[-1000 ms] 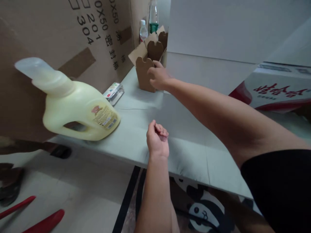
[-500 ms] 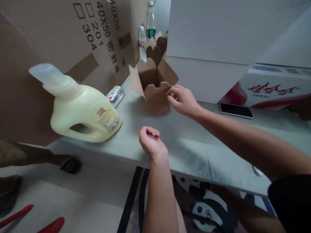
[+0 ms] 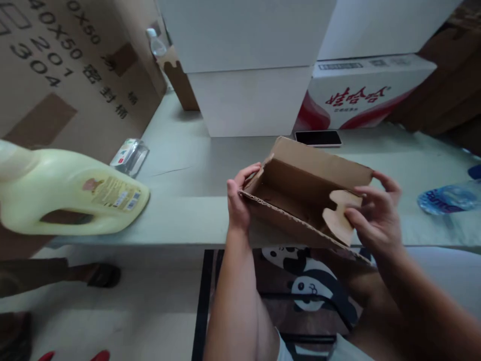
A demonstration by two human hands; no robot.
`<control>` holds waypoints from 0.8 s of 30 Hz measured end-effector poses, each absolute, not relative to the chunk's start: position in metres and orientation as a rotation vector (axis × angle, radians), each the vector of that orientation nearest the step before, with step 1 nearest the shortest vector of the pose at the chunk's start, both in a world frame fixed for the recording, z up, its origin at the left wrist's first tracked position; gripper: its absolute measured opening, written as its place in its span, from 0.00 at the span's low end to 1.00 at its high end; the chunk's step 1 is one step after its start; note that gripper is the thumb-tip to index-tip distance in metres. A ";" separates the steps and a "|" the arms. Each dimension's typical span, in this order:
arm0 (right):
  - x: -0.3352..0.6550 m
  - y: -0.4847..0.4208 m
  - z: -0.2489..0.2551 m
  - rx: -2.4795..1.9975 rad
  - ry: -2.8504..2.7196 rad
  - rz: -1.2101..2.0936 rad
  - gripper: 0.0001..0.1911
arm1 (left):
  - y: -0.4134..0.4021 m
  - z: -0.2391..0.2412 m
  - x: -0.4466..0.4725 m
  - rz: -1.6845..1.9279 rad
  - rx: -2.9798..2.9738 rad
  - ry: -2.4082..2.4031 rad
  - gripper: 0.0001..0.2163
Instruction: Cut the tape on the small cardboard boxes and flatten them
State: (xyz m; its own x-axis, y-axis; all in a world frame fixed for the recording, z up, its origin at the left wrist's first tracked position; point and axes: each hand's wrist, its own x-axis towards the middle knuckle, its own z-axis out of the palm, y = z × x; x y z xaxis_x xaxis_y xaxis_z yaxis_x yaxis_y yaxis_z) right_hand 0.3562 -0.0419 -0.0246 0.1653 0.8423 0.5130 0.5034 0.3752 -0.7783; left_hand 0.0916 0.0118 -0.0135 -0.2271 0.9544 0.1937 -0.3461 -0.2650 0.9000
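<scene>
Cardboard box (image 3: 300,193), open and unfolded, is held over the near edge of the table (image 3: 180,210), left hand (image 3: 237,200) clasping its left end, right hand (image 3: 376,215) pinching a small flap (image 3: 338,213), closing apparently not yet done.

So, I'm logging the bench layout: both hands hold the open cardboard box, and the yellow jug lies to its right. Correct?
Not quite. The head view shows the left hand and right hand holding the open cardboard box, but the yellow jug lies to its left, not its right.
</scene>
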 end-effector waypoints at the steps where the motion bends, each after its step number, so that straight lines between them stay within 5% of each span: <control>1: 0.358 -0.039 -0.030 -1.254 -1.438 0.458 0.23 | 0.012 -0.012 0.097 1.655 1.036 0.924 0.39; 6: 0.359 -0.028 -0.043 -1.168 -1.189 0.907 0.45 | 0.017 -0.015 0.108 1.684 1.277 1.082 0.41; 12: 0.365 -0.034 -0.041 -1.075 -1.288 0.868 0.09 | 0.023 -0.025 0.120 1.792 1.237 1.253 0.19; 20: 0.384 -0.052 -0.055 -1.081 -1.343 0.842 0.17 | 0.019 -0.017 0.139 1.668 1.383 1.229 0.09; 24: 0.386 -0.052 -0.060 -1.095 -1.353 0.817 0.23 | 0.021 -0.017 0.138 1.659 1.396 1.262 0.11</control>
